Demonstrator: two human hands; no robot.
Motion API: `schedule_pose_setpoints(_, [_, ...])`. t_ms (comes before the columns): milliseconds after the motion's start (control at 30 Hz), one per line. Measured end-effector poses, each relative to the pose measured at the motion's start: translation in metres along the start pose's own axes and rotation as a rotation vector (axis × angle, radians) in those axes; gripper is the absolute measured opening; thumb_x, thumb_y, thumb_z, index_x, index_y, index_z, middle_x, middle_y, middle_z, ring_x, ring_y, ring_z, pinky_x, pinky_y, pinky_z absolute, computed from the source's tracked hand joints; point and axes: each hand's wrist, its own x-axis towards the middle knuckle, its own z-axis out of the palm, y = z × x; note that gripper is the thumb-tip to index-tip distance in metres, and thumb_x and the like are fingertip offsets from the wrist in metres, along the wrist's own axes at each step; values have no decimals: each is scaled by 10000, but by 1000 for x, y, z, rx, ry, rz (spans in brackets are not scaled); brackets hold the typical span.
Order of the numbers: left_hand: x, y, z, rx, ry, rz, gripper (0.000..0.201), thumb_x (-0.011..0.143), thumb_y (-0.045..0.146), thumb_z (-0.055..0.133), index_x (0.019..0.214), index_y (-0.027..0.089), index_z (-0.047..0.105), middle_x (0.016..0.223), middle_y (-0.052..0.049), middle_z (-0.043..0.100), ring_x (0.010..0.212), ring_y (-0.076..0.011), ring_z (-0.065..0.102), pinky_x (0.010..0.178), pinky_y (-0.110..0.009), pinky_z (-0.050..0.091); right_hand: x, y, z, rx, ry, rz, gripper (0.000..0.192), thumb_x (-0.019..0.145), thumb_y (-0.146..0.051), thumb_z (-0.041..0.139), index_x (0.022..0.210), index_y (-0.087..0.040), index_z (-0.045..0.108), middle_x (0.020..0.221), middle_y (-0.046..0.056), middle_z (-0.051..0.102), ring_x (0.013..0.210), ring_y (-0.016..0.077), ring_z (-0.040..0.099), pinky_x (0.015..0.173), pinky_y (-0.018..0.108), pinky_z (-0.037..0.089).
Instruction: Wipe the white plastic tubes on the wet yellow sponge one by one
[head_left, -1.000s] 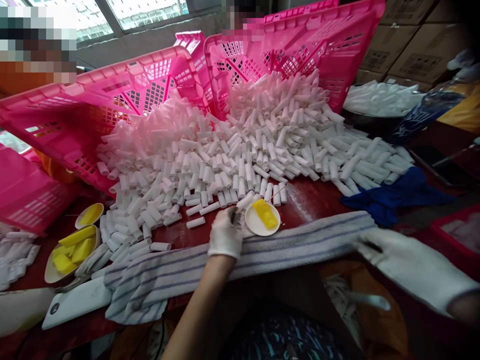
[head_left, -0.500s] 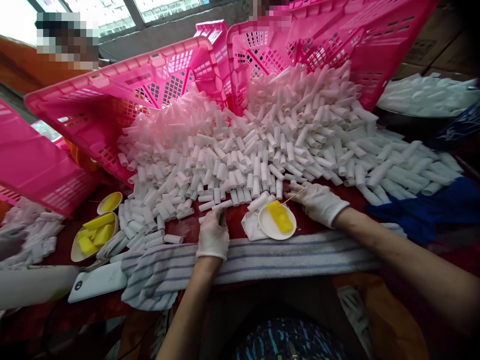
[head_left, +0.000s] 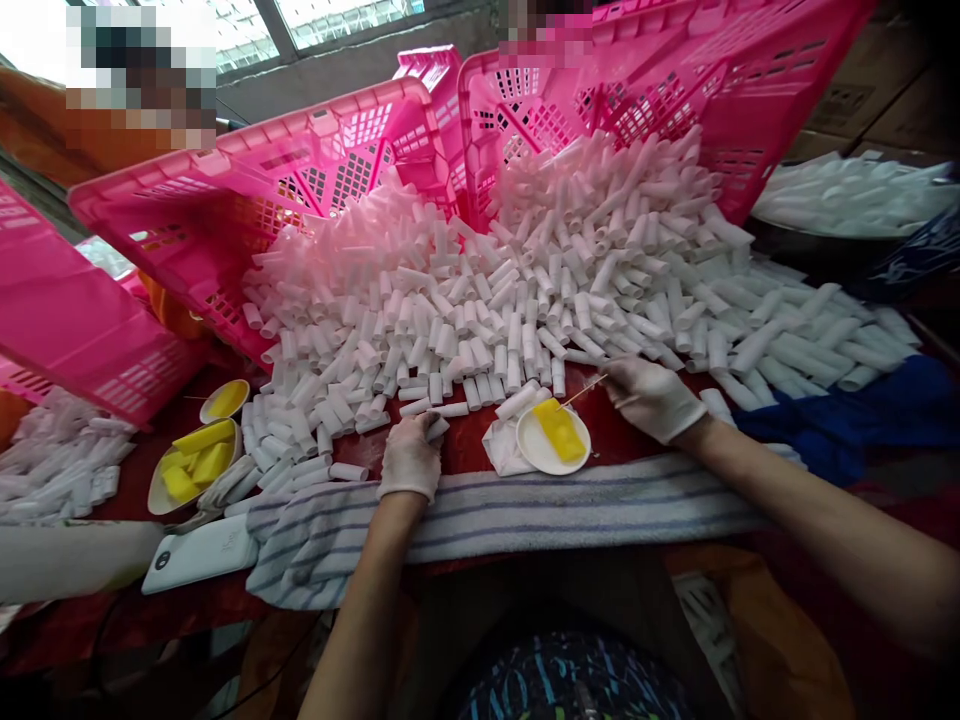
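My right hand [head_left: 651, 398], in a white glove, pinches the outer end of a thin wooden toothpick [head_left: 581, 392]. The toothpick's other end is stuck in a yellow piece of fruit [head_left: 559, 432]. That piece lies on a small white oval dish [head_left: 534, 450], beside a crumpled white tissue [head_left: 506, 447]. My left hand [head_left: 410, 455], also gloved, is closed near the table edge, and a short white tube [head_left: 437, 429] shows at its fingertips. Beyond both hands spreads a large heap of white tubes [head_left: 480, 300].
Pink crates [head_left: 255, 160] lie tipped behind the heap. At left are a bowl of yellow fruit pieces [head_left: 196, 465], a smaller dish [head_left: 227, 400] and a white phone [head_left: 201, 555]. A striped towel [head_left: 570, 510] lines the front edge. A blue cloth [head_left: 862, 415] lies at right.
My left hand has shifted slightly left and towards me, a tube now showing at its fingertips. My right hand has moved a little right, its fingers now pinched on the toothpick. The dish stays put.
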Motion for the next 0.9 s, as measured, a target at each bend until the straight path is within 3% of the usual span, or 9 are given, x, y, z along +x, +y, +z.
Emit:
schedule_pose_setpoints(67, [-1,8,0,-61,-2,-40,432,811,118,662,1229,213,709,1140,-126,693,1052,-291,670,985,-415,527,-1,4,-11,149,127,178,251,955,-277,550,1114,-108,647,1037,165,721,840,189,659,797,314,503])
schedule_pose_setpoints(167, [-3,19,-1,-240,11,-118,488,804,88,652,1275,215,656,1199,-119,668,1063,-266,680,995,-401,530,-7,12,-29,663,212,432,361,946,-241,541,1291,-139,520,1138,174,705,800,165,685,698,304,513])
schedule_pose_setpoints(233, [-6,27,-1,-438,24,-189,426,827,112,642,1243,203,622,1155,-91,678,1034,-222,687,991,-363,535,-17,12,-38,904,179,512,387,922,-196,539,1307,-162,513,1138,175,707,814,171,699,694,317,516])
schedule_pose_setpoints(400, [-16,55,11,-888,-79,-289,187,811,148,643,908,215,497,914,8,642,820,-128,665,828,-265,571,-49,-15,-35,986,5,692,376,821,-373,717,1131,-173,645,795,74,695,579,148,601,516,276,452])
schedule_pose_setpoints(533, [-25,81,21,-869,-173,-323,213,791,143,686,844,209,490,813,38,626,700,-102,614,731,-229,548,-48,-42,-5,979,-168,575,500,727,-526,794,1036,-161,649,695,3,629,545,122,548,496,255,444])
schedule_pose_setpoints(633, [-28,87,21,-763,-175,-316,179,792,131,709,883,187,566,849,8,671,759,-126,646,782,-251,548,-39,-41,18,791,-145,368,482,769,-590,744,1004,-174,680,834,48,703,747,187,669,709,330,583])
schedule_pose_setpoints(733, [-29,83,20,-688,-187,-186,258,793,85,701,1035,167,666,1012,-52,712,932,-170,687,917,-298,543,-40,-26,31,699,-127,202,399,806,-568,727,989,-215,716,1029,69,738,999,245,707,973,413,579])
schedule_pose_setpoints(833, [-29,76,20,-576,-206,-41,353,793,64,687,1130,166,719,1065,-83,695,1006,-209,685,986,-345,532,-49,-18,34,766,-125,174,396,805,-603,709,979,-248,726,1062,58,740,997,254,725,964,428,604])
schedule_pose_setpoints(900, [-29,73,21,-500,-227,-7,361,803,86,683,1149,173,735,1029,-81,681,964,-218,687,964,-358,545,-54,-19,33,752,-121,187,414,818,-573,715,1079,-252,723,1136,62,738,1051,258,719,993,430,597])
